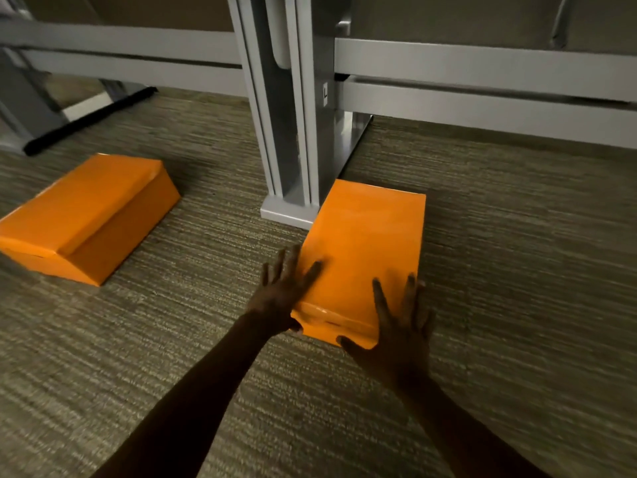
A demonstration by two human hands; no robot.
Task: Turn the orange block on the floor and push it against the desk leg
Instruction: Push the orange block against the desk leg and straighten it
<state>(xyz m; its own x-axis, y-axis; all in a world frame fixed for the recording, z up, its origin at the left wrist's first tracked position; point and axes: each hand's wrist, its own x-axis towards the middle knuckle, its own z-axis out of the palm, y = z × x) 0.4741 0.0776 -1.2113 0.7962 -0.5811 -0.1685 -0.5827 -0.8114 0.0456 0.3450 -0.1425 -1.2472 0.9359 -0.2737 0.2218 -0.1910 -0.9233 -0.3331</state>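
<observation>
An orange block (pixel 368 243) wrapped in glossy paper lies lengthwise on the carpet, its far left corner touching the foot of the grey desk leg (pixel 293 139). My left hand (pixel 286 294) rests with spread fingers on the block's near left edge. My right hand (pixel 400 329) lies flat with fingers apart on its near right corner, thumb at the front face. Neither hand is closed around the block.
A second orange block (pixel 86 215) lies on the carpet to the left, apart from the leg. Grey desk rails (pixel 482 63) run across the back. A black strip (pixel 89 119) lies on the floor at far left. Carpet (pixel 517 270) extends right.
</observation>
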